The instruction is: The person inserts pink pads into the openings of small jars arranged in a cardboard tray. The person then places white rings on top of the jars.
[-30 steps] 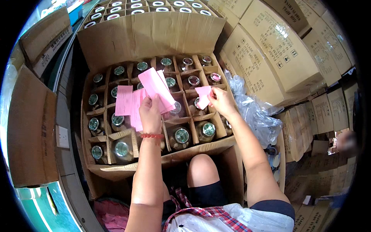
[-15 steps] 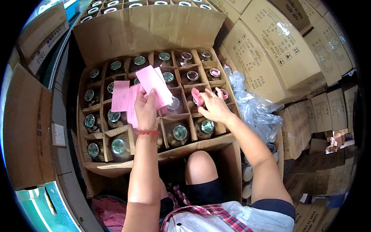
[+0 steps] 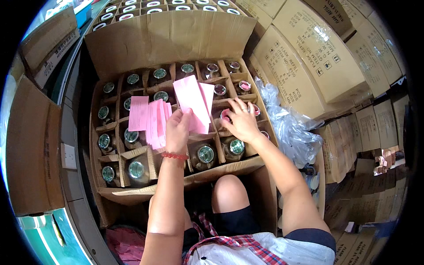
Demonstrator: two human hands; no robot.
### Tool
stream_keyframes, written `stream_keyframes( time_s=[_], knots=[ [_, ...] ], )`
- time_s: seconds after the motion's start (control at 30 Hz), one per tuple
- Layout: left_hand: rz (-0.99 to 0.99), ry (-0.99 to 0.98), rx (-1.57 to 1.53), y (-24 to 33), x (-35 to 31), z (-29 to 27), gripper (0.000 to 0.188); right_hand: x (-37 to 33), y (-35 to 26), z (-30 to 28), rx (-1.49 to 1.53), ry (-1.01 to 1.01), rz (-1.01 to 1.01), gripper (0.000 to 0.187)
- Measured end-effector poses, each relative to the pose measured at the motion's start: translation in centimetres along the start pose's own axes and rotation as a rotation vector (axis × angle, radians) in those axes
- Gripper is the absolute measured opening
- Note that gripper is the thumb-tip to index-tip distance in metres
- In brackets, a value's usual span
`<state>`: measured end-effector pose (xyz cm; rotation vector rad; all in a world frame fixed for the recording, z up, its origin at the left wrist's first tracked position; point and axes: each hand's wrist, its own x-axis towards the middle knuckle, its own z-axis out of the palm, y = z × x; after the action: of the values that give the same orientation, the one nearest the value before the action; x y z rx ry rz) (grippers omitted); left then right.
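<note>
My left hand (image 3: 177, 130), with a red bead bracelet at the wrist, is closed on a fanned bunch of pink paper slips (image 3: 193, 99). More of the slips (image 3: 154, 121) spread out to its left, above the bottles. Below lies an open cardboard carton (image 3: 172, 37) with card dividers, a glass flask in each visible cell. At the right side, my right hand (image 3: 244, 123) is bent over one flask's mouth, its fingertips on a pink slip (image 3: 225, 115) mostly tucked into the opening. Another flask mouth (image 3: 244, 86) behind it also holds pink paper.
Crumpled clear plastic (image 3: 291, 126) lies along the carton's right side. Large closed cartons (image 3: 309, 62) are stacked beyond it. A second divided carton (image 3: 172, 9) with round white rims stands at the back. Upright cardboard (image 3: 33, 150) and a white socket (image 3: 69, 155) are at the left.
The pink slip at my right hand has gone down into the flask's mouth. My left hand has shifted slightly right with its bunch, and the slips are fanned wider.
</note>
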<state>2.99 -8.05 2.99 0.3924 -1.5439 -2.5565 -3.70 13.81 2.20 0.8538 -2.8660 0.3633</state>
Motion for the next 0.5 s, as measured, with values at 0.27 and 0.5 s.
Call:
stream_keyframes(
  time_s=[0.27,0.5],
  knots=[
    [0.01,-0.17,0.365,-1.6,-0.2,1.2,0.024,-0.3,-1.8,-1.4,1.317,-0.063,0.463,0.02],
    [-0.082,-0.177,0.252,-1.1,-0.4,0.5,0.02,-3.0,-1.3,-2.6,1.205,0.057,0.409,0.021]
  ],
)
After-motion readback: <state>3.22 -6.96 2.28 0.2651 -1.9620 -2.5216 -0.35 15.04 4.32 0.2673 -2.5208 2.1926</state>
